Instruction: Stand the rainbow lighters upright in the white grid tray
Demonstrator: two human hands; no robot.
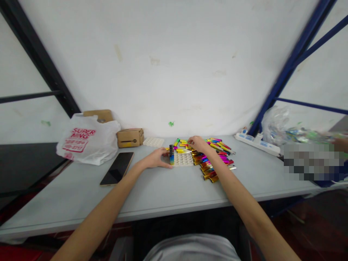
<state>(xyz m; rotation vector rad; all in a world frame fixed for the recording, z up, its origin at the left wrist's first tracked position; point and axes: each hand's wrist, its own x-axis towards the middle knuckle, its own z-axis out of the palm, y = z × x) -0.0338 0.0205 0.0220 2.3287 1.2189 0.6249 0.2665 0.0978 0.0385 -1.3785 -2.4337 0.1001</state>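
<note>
A pale tray with rows of round holes (183, 159) lies on the table in front of me. Along its left edge stands a row of shiny blue-and-gold tubes with black tops (172, 155). My left hand (157, 158) curls around that end, thumb at the near corner and fingers behind, gripping the tray's side. Beyond the tray's far right corner, my right hand (199, 144) reaches over loose metallic tubes, fingers pinched together; what lies between them is too small to make out. A pile of shiny rainbow-coloured tubes (208, 168) spreads to the tray's right, partly under my right forearm.
Behind on the left are a second pale tray (153, 141), a small cardboard box (130, 138) and a white plastic bag (87, 139). A phone (117, 168) lies left of my left forearm. At right sit a power strip (258, 143) and clear plastic bags (276, 123).
</note>
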